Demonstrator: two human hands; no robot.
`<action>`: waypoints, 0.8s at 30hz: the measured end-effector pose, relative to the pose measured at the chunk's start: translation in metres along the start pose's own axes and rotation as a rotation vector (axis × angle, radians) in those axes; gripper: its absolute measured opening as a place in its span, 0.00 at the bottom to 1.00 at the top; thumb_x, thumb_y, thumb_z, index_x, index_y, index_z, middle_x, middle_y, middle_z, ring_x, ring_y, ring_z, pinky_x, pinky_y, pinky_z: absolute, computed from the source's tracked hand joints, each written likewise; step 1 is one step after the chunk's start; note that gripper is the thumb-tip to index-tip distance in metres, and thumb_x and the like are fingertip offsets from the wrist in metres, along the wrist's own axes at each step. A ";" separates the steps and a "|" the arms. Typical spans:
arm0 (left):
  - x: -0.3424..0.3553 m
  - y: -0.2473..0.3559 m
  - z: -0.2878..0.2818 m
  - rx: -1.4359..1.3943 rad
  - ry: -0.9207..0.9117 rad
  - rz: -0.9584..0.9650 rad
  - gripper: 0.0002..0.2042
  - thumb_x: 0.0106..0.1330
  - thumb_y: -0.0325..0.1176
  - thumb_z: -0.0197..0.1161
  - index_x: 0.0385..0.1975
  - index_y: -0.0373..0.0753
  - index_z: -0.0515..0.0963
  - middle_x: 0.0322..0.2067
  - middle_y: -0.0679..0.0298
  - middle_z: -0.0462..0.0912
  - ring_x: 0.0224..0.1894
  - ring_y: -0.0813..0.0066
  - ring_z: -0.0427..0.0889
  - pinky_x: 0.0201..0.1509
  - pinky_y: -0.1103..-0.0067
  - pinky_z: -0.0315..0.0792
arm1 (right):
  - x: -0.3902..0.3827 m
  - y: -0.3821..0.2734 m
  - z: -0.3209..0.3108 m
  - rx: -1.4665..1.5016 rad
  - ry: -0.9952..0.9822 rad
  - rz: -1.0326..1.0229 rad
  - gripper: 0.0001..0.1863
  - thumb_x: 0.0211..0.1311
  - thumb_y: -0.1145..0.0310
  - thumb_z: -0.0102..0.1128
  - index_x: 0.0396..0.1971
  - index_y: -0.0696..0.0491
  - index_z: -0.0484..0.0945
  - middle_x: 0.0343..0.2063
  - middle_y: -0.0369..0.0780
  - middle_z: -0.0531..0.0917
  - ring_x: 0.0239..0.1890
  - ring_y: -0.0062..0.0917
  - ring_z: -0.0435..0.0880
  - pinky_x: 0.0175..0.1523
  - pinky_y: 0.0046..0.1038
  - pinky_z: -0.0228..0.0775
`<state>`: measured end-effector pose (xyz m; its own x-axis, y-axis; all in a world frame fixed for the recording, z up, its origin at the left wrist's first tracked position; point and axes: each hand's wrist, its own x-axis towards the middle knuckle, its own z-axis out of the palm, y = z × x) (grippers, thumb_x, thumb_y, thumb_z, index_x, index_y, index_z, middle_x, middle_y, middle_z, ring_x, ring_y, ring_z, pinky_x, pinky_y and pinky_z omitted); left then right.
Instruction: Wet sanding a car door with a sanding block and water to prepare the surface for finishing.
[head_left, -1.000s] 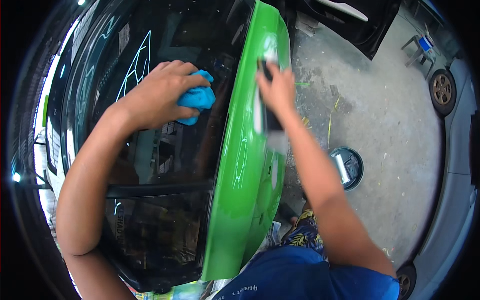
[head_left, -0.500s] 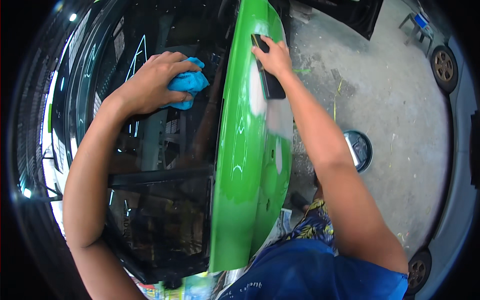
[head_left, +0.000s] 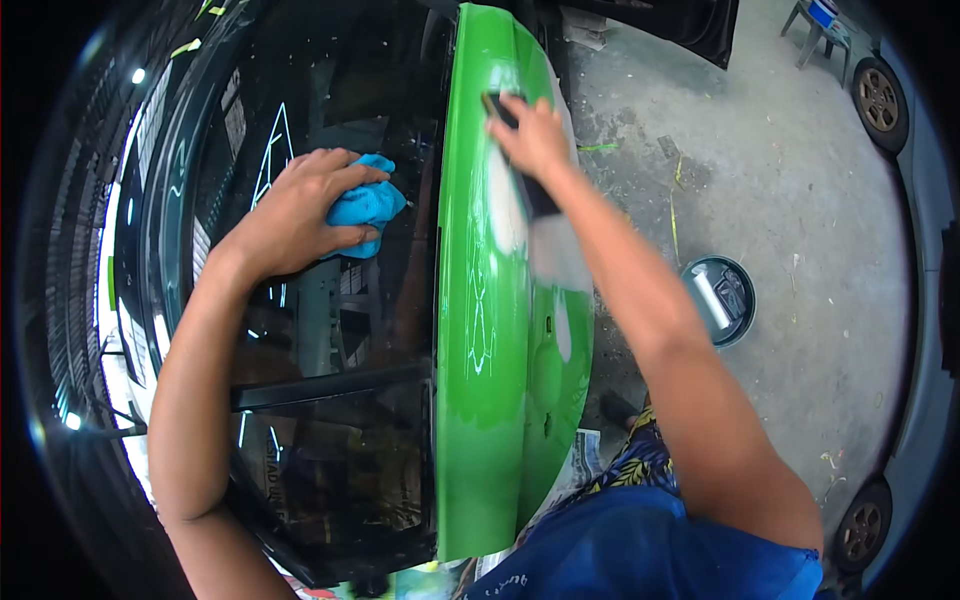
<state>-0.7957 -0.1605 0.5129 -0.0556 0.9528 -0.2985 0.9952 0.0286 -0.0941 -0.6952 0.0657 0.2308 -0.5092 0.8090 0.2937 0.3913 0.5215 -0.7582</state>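
My left hand (head_left: pixel 303 215) is closed around a crumpled blue cloth (head_left: pixel 368 207) and rests on the dark window glass (head_left: pixel 350 300) of a car. My right hand (head_left: pixel 538 142) grips a long black sanding block (head_left: pixel 541 200), laid lengthwise on the upper part of a bright green car door (head_left: pixel 470 430). The hand is slightly blurred and covers the block's middle. Beside the block, a whitish bare patch (head_left: pixel 505 205) shows in the green paint. Lower down on the door is a smaller pale patch (head_left: pixel 563 335).
A round dark tub (head_left: pixel 749 300) holding a white roll-shaped thing stands on the concrete floor to the right. Beyond it is a grey-blue car (head_left: pixel 925 200). A stool (head_left: pixel 825 38) and a black panel (head_left: pixel 690 30) are at the far right. Newspaper (head_left: pixel 584 457) hangs below the door.
The whole view has shifted a little. My right hand and the sanding block are slightly nearer the window side of the door. The left hand with the cloth sits a little nearer to me.
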 end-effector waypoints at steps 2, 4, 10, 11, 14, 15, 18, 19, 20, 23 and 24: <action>-0.020 -0.012 0.002 -0.033 -0.050 -0.068 0.32 0.58 0.35 0.77 0.65 0.44 0.78 0.62 0.51 0.77 0.67 0.47 0.74 0.74 0.60 0.66 | -0.107 -0.051 -0.001 0.098 -0.127 0.001 0.31 0.70 0.47 0.65 0.68 0.45 0.77 0.51 0.52 0.78 0.57 0.50 0.77 0.60 0.48 0.73; -0.031 -0.007 -0.001 -0.037 -0.085 -0.120 0.33 0.57 0.35 0.78 0.66 0.44 0.77 0.63 0.50 0.76 0.67 0.46 0.74 0.74 0.60 0.66 | -0.209 -0.083 -0.034 0.174 -0.165 -0.003 0.33 0.67 0.52 0.68 0.70 0.46 0.76 0.50 0.55 0.73 0.54 0.52 0.76 0.59 0.47 0.74; -0.004 0.007 -0.004 -0.026 -0.020 -0.045 0.32 0.56 0.35 0.78 0.64 0.43 0.78 0.63 0.51 0.76 0.68 0.47 0.72 0.75 0.60 0.65 | -0.030 -0.015 0.001 0.051 0.028 0.103 0.33 0.67 0.43 0.64 0.66 0.45 0.79 0.50 0.53 0.79 0.56 0.50 0.79 0.58 0.48 0.75; 0.006 0.013 -0.003 -0.022 -0.022 -0.042 0.32 0.56 0.34 0.78 0.64 0.43 0.78 0.63 0.51 0.76 0.68 0.47 0.72 0.75 0.60 0.65 | 0.017 0.009 -0.001 0.055 0.042 0.141 0.32 0.67 0.41 0.63 0.65 0.44 0.80 0.52 0.54 0.80 0.58 0.50 0.78 0.59 0.48 0.75; -0.002 0.004 0.003 -0.030 0.053 0.025 0.31 0.57 0.36 0.78 0.63 0.41 0.79 0.58 0.52 0.79 0.64 0.48 0.75 0.74 0.59 0.65 | -0.001 -0.003 0.007 0.012 0.039 0.060 0.31 0.68 0.42 0.63 0.65 0.43 0.80 0.53 0.55 0.79 0.59 0.51 0.78 0.60 0.48 0.75; -0.019 -0.008 0.009 -0.034 0.038 -0.026 0.31 0.57 0.36 0.78 0.63 0.41 0.79 0.58 0.52 0.79 0.64 0.48 0.75 0.74 0.59 0.65 | -0.064 -0.045 0.011 0.090 -0.058 0.069 0.29 0.69 0.45 0.64 0.63 0.46 0.81 0.52 0.54 0.78 0.58 0.52 0.77 0.59 0.50 0.75; -0.031 -0.004 0.005 -0.039 -0.012 -0.073 0.32 0.56 0.35 0.79 0.63 0.42 0.79 0.59 0.52 0.78 0.64 0.48 0.75 0.74 0.59 0.65 | -0.204 -0.090 -0.036 0.104 -0.191 0.014 0.33 0.67 0.50 0.69 0.70 0.44 0.77 0.50 0.57 0.74 0.55 0.54 0.76 0.59 0.50 0.75; -0.035 -0.006 0.005 -0.034 -0.015 -0.084 0.32 0.56 0.35 0.79 0.63 0.42 0.79 0.59 0.52 0.78 0.64 0.48 0.75 0.74 0.59 0.65 | -0.216 -0.097 -0.045 0.168 -0.272 0.037 0.34 0.66 0.50 0.69 0.71 0.44 0.76 0.50 0.57 0.74 0.55 0.55 0.76 0.58 0.50 0.74; -0.042 -0.011 0.007 -0.003 0.023 -0.064 0.32 0.56 0.35 0.79 0.63 0.42 0.79 0.58 0.52 0.78 0.63 0.48 0.76 0.74 0.59 0.66 | -0.203 -0.095 -0.034 0.184 -0.217 -0.001 0.34 0.65 0.50 0.70 0.70 0.46 0.77 0.50 0.58 0.74 0.54 0.56 0.77 0.57 0.51 0.75; -0.021 0.002 0.001 -0.003 0.062 0.002 0.32 0.55 0.34 0.79 0.63 0.42 0.79 0.59 0.52 0.78 0.63 0.48 0.75 0.74 0.59 0.66 | -0.047 -0.036 -0.003 0.083 -0.019 0.040 0.31 0.68 0.46 0.66 0.66 0.48 0.79 0.48 0.54 0.80 0.54 0.52 0.80 0.58 0.47 0.76; -0.006 0.008 -0.001 -0.016 0.048 0.008 0.32 0.55 0.33 0.79 0.63 0.42 0.79 0.59 0.52 0.78 0.64 0.47 0.75 0.75 0.58 0.65 | 0.011 -0.004 0.004 0.029 0.043 0.055 0.33 0.68 0.43 0.64 0.66 0.47 0.79 0.50 0.54 0.81 0.55 0.52 0.81 0.59 0.45 0.76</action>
<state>-0.7874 -0.1657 0.5151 -0.0440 0.9663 -0.2535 0.9967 0.0252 -0.0770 -0.7053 0.0711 0.2349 -0.4537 0.8474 0.2759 0.3949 0.4687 -0.7902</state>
